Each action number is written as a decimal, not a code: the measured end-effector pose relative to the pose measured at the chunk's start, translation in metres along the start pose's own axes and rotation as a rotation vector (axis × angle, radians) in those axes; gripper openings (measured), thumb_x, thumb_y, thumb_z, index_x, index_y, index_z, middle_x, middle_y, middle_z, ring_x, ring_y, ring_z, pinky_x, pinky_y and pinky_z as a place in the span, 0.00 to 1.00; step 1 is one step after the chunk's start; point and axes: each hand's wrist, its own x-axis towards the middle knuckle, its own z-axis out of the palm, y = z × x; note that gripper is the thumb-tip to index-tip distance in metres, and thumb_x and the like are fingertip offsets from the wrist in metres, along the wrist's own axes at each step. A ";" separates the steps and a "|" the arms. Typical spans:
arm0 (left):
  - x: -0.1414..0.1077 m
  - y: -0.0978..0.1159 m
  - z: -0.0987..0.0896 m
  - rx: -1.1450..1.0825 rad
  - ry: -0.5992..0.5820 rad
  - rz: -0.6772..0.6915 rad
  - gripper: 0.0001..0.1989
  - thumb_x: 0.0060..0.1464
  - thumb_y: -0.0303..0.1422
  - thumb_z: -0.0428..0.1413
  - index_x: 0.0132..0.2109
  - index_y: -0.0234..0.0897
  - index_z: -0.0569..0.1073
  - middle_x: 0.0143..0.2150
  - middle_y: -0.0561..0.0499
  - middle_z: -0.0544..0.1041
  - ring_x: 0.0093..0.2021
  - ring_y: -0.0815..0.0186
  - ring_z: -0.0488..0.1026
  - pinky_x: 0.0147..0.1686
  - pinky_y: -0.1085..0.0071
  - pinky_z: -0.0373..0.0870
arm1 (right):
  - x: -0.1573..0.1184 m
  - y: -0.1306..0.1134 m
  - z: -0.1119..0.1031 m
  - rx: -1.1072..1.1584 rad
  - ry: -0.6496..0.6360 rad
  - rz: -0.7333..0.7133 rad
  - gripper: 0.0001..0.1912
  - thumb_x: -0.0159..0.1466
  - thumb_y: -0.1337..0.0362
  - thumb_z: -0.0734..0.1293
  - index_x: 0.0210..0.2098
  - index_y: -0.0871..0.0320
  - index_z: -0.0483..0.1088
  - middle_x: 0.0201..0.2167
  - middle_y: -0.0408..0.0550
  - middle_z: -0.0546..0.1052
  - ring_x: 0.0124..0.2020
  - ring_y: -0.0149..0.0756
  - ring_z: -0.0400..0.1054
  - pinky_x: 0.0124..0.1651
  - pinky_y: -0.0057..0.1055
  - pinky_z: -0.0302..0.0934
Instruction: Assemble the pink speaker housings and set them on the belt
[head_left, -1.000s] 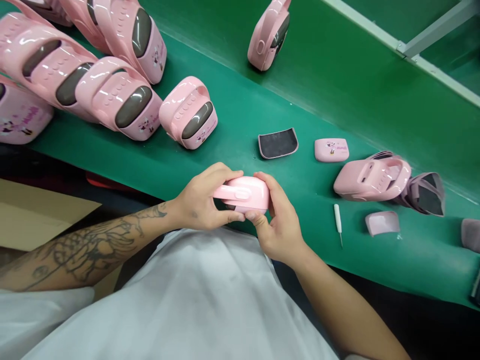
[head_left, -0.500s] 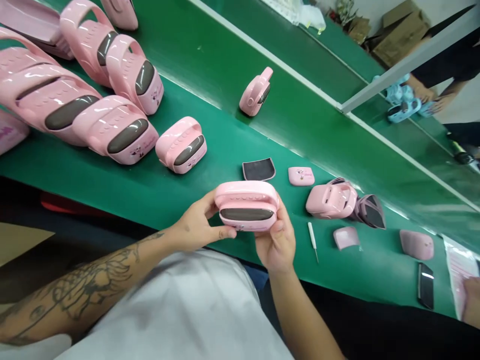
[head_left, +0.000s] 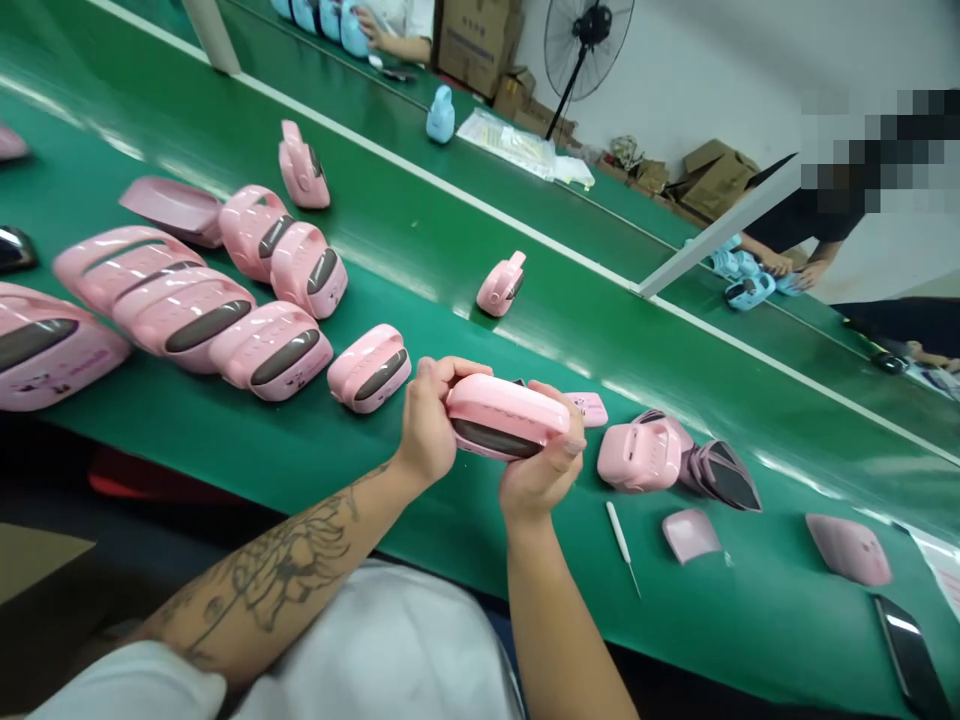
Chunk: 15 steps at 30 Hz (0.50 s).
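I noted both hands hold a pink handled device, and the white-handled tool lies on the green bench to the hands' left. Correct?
The side is wrong: in the head view, the white-handled tool lies on the green bench to the right of both the left hand and the right hand, which do hold the pink handled device.

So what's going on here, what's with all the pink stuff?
Someone's left hand and right hand are holding a pink gadget above a green table, one hand at each end. Other pink gadgets stand on the table to the left. To the right lie a white-handled tool and what looks like a phone. Farther off, other people's hands are at some blue gadgets.
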 end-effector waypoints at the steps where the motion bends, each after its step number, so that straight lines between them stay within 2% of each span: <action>1: 0.006 0.003 0.005 0.000 0.015 0.009 0.49 0.65 0.76 0.38 0.42 0.33 0.79 0.47 0.35 0.85 0.54 0.47 0.83 0.50 0.56 0.80 | 0.001 -0.001 0.003 0.003 0.001 -0.001 0.44 0.74 0.32 0.46 0.54 0.62 0.75 0.55 0.63 0.78 0.59 0.44 0.75 0.64 0.46 0.72; 3: 0.015 0.009 0.007 0.023 0.016 0.070 0.46 0.66 0.74 0.40 0.39 0.35 0.79 0.46 0.38 0.85 0.56 0.49 0.82 0.53 0.57 0.79 | 0.001 -0.002 0.005 0.009 -0.016 -0.003 0.45 0.74 0.32 0.44 0.55 0.62 0.74 0.54 0.63 0.78 0.57 0.44 0.76 0.62 0.46 0.73; 5: 0.019 0.011 0.005 0.036 0.007 0.120 0.44 0.68 0.72 0.42 0.38 0.36 0.80 0.45 0.40 0.85 0.53 0.51 0.82 0.53 0.58 0.77 | 0.002 -0.004 0.004 0.014 -0.041 -0.047 0.45 0.74 0.33 0.44 0.55 0.61 0.74 0.54 0.62 0.78 0.57 0.44 0.76 0.61 0.45 0.73; 8: 0.023 0.011 0.002 0.013 -0.014 0.116 0.45 0.67 0.73 0.44 0.35 0.35 0.80 0.38 0.41 0.83 0.43 0.55 0.82 0.45 0.59 0.76 | 0.001 -0.007 0.003 0.023 -0.050 -0.185 0.40 0.76 0.36 0.47 0.55 0.59 0.76 0.54 0.60 0.79 0.58 0.43 0.76 0.63 0.44 0.73; 11: 0.026 0.008 0.007 -0.047 -0.056 0.107 0.44 0.67 0.72 0.46 0.33 0.35 0.81 0.36 0.42 0.82 0.40 0.57 0.81 0.45 0.60 0.76 | 0.001 -0.009 0.004 -0.022 -0.009 -0.287 0.40 0.76 0.33 0.48 0.54 0.57 0.75 0.53 0.60 0.78 0.57 0.45 0.76 0.65 0.47 0.71; 13: 0.027 0.005 0.010 -0.086 -0.060 0.089 0.43 0.66 0.72 0.47 0.33 0.35 0.81 0.36 0.41 0.82 0.40 0.56 0.80 0.45 0.59 0.77 | 0.003 -0.009 0.003 -0.024 0.003 -0.226 0.44 0.72 0.27 0.50 0.53 0.58 0.75 0.53 0.62 0.77 0.57 0.48 0.75 0.67 0.50 0.70; 15: 0.025 0.002 0.009 -0.084 -0.014 0.066 0.43 0.65 0.72 0.48 0.33 0.35 0.81 0.36 0.40 0.82 0.40 0.56 0.79 0.45 0.58 0.77 | 0.004 -0.006 0.002 0.024 -0.016 -0.064 0.47 0.69 0.24 0.50 0.50 0.59 0.76 0.53 0.63 0.76 0.59 0.50 0.74 0.69 0.51 0.68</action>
